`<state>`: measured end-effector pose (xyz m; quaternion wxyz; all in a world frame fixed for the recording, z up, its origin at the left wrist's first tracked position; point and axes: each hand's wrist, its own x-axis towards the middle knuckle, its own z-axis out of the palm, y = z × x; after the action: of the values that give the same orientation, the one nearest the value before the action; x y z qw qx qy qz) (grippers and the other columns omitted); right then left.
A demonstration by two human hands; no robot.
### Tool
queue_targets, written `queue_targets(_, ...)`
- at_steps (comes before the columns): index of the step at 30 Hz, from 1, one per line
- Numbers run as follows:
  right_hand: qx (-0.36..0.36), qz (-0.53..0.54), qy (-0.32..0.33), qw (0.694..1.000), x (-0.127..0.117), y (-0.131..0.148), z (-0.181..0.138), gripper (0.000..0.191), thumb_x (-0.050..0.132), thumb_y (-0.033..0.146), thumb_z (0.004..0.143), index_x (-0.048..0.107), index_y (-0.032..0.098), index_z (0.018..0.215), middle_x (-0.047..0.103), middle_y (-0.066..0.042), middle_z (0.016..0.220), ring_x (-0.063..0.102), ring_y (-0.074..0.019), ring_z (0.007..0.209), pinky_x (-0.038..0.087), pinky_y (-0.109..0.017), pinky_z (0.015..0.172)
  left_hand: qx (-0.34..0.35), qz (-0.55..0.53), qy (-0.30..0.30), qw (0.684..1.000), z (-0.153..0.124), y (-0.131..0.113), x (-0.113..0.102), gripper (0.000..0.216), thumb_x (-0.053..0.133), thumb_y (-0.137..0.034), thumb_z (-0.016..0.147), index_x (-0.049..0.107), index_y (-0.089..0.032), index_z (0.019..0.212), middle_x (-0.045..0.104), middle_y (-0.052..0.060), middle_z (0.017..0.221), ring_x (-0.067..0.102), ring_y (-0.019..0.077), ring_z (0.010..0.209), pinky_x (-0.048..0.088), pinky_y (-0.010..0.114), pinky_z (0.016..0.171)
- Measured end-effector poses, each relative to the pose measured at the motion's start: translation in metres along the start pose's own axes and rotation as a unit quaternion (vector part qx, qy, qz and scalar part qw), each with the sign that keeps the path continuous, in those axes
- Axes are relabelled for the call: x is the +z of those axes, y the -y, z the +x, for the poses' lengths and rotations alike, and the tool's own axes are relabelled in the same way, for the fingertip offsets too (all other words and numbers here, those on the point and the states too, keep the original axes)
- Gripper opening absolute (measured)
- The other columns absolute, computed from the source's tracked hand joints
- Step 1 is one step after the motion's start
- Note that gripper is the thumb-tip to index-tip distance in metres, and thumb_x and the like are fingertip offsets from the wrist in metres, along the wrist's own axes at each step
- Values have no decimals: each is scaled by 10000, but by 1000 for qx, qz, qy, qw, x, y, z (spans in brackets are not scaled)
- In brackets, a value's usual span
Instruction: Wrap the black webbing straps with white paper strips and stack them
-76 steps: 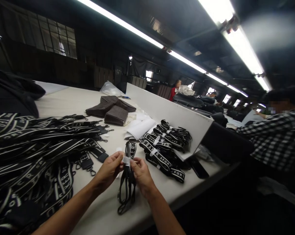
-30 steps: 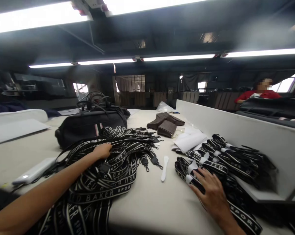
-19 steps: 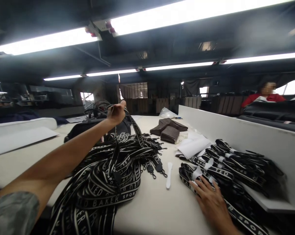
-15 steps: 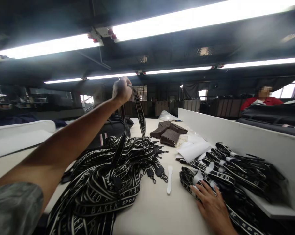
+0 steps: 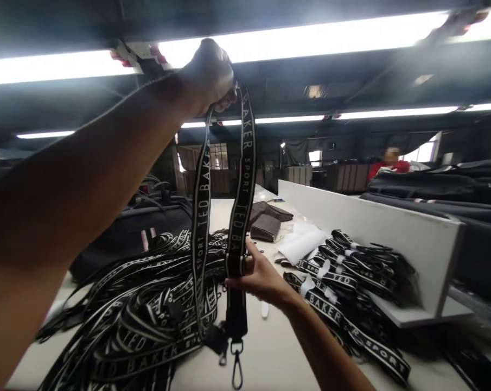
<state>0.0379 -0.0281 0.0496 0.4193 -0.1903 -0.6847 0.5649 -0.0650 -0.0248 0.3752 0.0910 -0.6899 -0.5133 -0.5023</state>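
Note:
Raised high, my left hand (image 5: 215, 76) is closed around the middle of a black strap (image 5: 242, 157) with white lettering and pale edges. Its two lengths hang down side by side from that fist. Lower down, my right hand (image 5: 263, 274) pinches the nearer length between thumb and fingers, just above its black end piece. A black metal snap hook (image 5: 237, 369) dangles from that end, and the other end hangs close beside it. Below and to the left lies a big tangled pile of similar straps (image 5: 139, 331) on the table.
Rolled straps with white bands (image 5: 330, 282) lie on the right by a white partition (image 5: 363, 222). Brown pouches (image 5: 265, 227) and white sheets (image 5: 300, 244) rest farther back. A dark bag (image 5: 131, 233) stands behind the pile. A person in red (image 5: 387, 165) is beyond the partition.
My left hand has risen, lifting the strap clear of the pile so both ends hang free. My right hand has left the rolled straps and taken hold of the hanging strap.

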Motion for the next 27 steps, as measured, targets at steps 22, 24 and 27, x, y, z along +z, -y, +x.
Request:
queue_targets(22,-82,-367,-397,837,-60,251,-187,389,659,483,844,632,146,650,534,51,484,419,-24,361,296,-148,348,-216,-527,512,643,-226,94,202,413,747,-569,665,739,-185,817,714,67,705,623,177,601,515,276,582)
queue_targets(24,-36,-385,-433,814,-57,278,-184,471,522,409,930,562,104,573,442,89,414,345,24,305,197,-127,355,-219,-538,531,617,-238,85,218,417,751,-576,663,749,-201,846,736,66,785,646,180,644,535,283,649)
queue_targets(27,5,-324,-406,854,-49,316,-176,546,251,361,943,513,24,601,303,160,436,266,89,301,115,-151,412,-164,-481,534,676,-262,73,238,540,656,-691,678,755,-229,940,751,86,955,696,249,860,556,319,789)
